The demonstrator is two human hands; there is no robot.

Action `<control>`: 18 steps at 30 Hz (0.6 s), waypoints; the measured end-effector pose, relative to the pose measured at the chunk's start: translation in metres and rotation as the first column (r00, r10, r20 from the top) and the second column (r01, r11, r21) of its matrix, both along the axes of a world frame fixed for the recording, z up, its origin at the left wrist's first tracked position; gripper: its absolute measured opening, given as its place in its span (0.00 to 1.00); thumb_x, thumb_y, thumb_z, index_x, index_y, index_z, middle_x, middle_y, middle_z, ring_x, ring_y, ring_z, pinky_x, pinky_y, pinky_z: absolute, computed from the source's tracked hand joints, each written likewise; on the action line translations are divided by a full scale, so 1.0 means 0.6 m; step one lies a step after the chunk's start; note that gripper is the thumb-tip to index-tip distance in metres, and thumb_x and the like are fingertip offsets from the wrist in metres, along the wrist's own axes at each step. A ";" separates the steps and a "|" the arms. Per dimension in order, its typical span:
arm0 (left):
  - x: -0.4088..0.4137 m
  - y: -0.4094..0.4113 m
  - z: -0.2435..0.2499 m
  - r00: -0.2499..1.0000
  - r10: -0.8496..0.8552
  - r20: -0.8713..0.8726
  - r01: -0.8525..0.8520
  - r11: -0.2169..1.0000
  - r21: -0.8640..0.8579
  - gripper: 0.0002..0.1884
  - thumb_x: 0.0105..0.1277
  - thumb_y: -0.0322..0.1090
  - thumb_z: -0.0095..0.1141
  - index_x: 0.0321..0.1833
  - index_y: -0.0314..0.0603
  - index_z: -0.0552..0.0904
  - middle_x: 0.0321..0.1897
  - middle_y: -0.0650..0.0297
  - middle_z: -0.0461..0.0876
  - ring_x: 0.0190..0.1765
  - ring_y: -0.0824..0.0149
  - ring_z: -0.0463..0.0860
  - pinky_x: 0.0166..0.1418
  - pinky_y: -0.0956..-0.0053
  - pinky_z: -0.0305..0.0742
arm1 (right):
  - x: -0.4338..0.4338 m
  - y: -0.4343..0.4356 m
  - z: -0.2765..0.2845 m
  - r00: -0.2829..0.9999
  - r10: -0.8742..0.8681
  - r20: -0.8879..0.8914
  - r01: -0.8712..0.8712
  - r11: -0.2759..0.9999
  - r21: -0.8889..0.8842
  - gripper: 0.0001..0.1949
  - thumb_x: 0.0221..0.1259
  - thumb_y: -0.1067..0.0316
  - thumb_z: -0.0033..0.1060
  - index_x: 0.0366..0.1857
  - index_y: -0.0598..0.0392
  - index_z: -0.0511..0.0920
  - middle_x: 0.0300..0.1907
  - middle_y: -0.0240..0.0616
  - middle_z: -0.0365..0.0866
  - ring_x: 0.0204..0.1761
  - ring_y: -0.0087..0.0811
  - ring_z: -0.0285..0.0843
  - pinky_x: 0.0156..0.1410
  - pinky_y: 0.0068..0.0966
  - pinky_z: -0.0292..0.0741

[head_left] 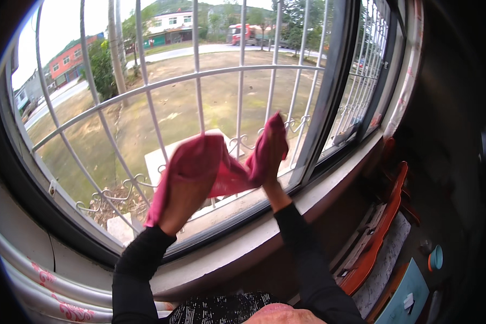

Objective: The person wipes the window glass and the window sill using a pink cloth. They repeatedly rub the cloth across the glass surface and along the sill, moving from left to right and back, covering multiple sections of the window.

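A dark pink cloth [231, 172] hangs between my two raised hands in front of a barred window. My left hand [186, 194] is partly wrapped in it, and the cloth covers its fingers. My right hand [272, 158] grips the other end, with a fold standing up past the fingertips. Beyond the cloth are the white metal window bars [198, 97] with scrolled ironwork low down. Whether glass lies between the cloth and the bars, I cannot tell.
A dark window frame [328, 101] divides off a sliding pane at right. Below runs a pale sill [222, 255]. White curtain [60, 299] with red patterns hangs at lower left. A wooden bench [380, 239], a light blue table [405, 295] and a teal bowl [436, 257] stand at lower right.
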State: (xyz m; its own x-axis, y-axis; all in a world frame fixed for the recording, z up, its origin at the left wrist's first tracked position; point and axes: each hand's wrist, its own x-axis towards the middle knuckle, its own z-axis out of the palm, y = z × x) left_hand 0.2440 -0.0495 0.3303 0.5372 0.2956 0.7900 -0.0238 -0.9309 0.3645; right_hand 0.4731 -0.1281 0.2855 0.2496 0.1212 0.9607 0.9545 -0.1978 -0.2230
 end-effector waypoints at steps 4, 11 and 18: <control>-0.002 -0.034 -0.089 0.979 -0.201 -0.024 0.194 0.968 -0.159 0.13 0.72 0.31 0.60 0.58 0.40 0.80 0.48 0.56 0.83 0.55 0.55 0.83 0.61 0.64 0.75 | -0.085 -0.043 -0.173 0.971 0.237 0.031 -0.233 0.966 -0.109 0.25 0.60 0.72 0.65 0.63 0.62 0.78 0.59 0.56 0.81 0.65 0.57 0.77 0.73 0.48 0.69; -0.044 -0.029 -0.081 0.994 0.104 0.026 -0.108 0.970 0.217 0.22 0.63 0.27 0.64 0.62 0.39 0.78 0.52 0.55 0.81 0.59 0.50 0.79 0.69 0.59 0.69 | -0.148 -0.032 -0.119 0.848 0.530 -0.031 -0.517 0.811 -0.274 0.23 0.56 0.68 0.73 0.58 0.53 0.82 0.51 0.43 0.84 0.48 0.47 0.86 0.53 0.38 0.82; -0.053 -0.012 0.026 0.871 0.434 0.231 -0.481 0.848 0.221 0.31 0.64 0.34 0.65 0.72 0.43 0.75 0.64 0.53 0.79 0.72 0.47 0.72 0.79 0.52 0.57 | -0.166 0.033 0.134 0.825 0.313 0.471 -0.262 0.950 -0.172 0.20 0.63 0.57 0.66 0.60 0.30 0.83 0.59 0.27 0.80 0.61 0.34 0.80 0.62 0.34 0.78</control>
